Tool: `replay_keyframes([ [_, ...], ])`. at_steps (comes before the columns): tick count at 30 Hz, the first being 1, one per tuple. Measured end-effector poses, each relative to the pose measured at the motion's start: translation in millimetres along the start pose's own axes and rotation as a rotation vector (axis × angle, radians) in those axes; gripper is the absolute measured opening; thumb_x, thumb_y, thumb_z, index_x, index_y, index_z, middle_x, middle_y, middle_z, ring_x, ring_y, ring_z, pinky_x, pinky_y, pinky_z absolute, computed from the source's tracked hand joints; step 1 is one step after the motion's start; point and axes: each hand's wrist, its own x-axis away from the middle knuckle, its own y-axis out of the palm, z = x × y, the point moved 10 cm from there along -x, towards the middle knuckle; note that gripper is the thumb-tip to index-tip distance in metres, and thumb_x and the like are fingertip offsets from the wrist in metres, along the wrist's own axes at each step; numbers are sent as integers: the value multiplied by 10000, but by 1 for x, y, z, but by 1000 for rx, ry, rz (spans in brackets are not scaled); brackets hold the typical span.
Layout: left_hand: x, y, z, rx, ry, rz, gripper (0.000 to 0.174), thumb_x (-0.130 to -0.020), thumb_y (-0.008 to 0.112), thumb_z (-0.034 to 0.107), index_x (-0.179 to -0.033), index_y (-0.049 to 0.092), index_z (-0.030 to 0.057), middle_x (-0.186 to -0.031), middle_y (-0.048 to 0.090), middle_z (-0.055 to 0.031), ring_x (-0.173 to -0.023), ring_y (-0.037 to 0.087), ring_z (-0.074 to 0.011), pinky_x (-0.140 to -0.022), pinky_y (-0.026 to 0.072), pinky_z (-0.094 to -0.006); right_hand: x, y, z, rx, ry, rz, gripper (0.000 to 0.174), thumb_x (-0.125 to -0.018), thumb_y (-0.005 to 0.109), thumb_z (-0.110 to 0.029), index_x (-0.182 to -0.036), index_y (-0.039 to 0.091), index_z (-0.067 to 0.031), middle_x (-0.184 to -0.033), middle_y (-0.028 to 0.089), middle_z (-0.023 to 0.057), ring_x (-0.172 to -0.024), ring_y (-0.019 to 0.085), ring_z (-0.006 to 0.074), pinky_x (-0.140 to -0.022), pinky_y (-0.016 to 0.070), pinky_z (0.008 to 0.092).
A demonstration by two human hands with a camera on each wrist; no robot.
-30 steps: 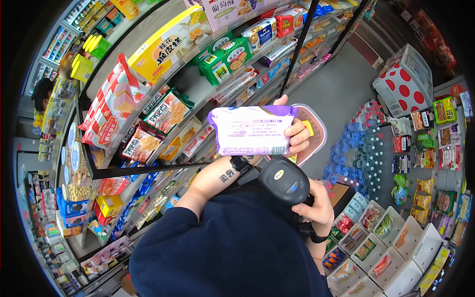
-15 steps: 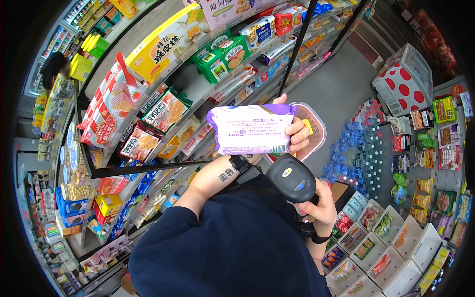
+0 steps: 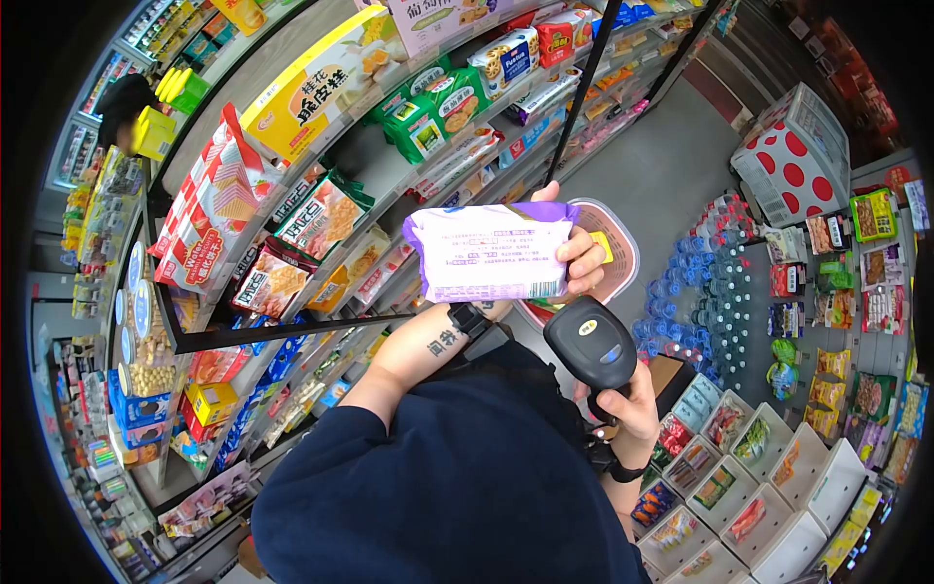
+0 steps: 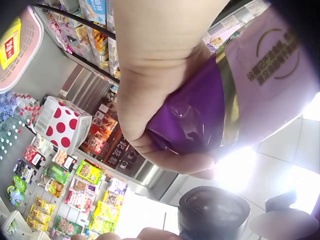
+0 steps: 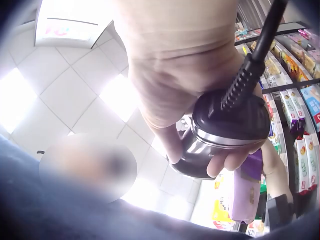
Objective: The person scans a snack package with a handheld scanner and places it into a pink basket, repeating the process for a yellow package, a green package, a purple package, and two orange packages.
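A white and purple package (image 3: pixel 491 253) lies in the grip of my left hand (image 3: pixel 581 263), its printed back and barcode facing the head camera. Below and right of it, my right hand (image 3: pixel 634 404) holds a black handheld scanner (image 3: pixel 589 346), apart from the package. In the left wrist view, my left hand (image 4: pixel 160 100) grips the package's purple end (image 4: pixel 195 115), and the scanner (image 4: pixel 212 212) shows beneath. The right wrist view has my right hand's fingers (image 5: pixel 225 162) curled round the scanner (image 5: pixel 230 120), with a cable at its end and the package (image 5: pixel 245 197) beyond.
Snack shelves (image 3: pixel 389 195) run along the left, with a black frame edge near my left forearm. A pink basket (image 3: pixel 628 258) stands behind the package. Bottles (image 3: pixel 700 302), a red-dotted box (image 3: pixel 793 170) and white food bins (image 3: pixel 759 516) are on the right.
The scanner and my right hand have shifted right, away from the package. My left hand keeps hold of the package, almost in the same place. A person at the far left has moved slightly.
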Motion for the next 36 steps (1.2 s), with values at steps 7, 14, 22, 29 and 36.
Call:
replay_keyframes([
  [7,-1,-2,2,-21,-3,-12,848,-979,209,793,-745,583,69,-828,544,-94,-807,579,-271,-703,468,-344,-5,-1,1,47,-1,22,439,-916,757,-277,-1188,585,20,-940,674,103,-853,640,154,-760,498,285],
  [14,-1,-4,5,-42,14,14,836,-986,205,782,-741,578,75,-831,547,-97,-801,576,-274,-710,472,-351,-7,2,-4,60,-2,9,436,-923,756,-272,-1194,574,16,-958,671,101,-845,641,151,-756,499,283],
  [22,2,-10,6,-42,14,13,846,-983,196,786,-749,580,69,-837,543,-101,-807,569,-278,-712,475,-353,-7,-1,-6,71,-22,-13,413,-918,762,-252,-1178,581,13,-958,673,98,-848,647,154,-765,505,290],
  [29,1,-16,17,-50,128,50,851,-996,214,765,-750,597,46,-837,546,-111,-805,550,-274,-718,468,-340,-4,-8,-4,76,-8,15,427,-929,752,-310,-1164,584,4,-935,672,92,-833,632,150,-747,487,290],
  [36,4,-22,22,-34,139,121,847,-997,231,764,-734,584,40,-831,540,-120,-788,515,-263,-705,447,-327,-2,-11,-3,25,-51,9,466,-942,736,-335,-1202,576,18,-937,671,112,-842,634,169,-772,496,307],
])
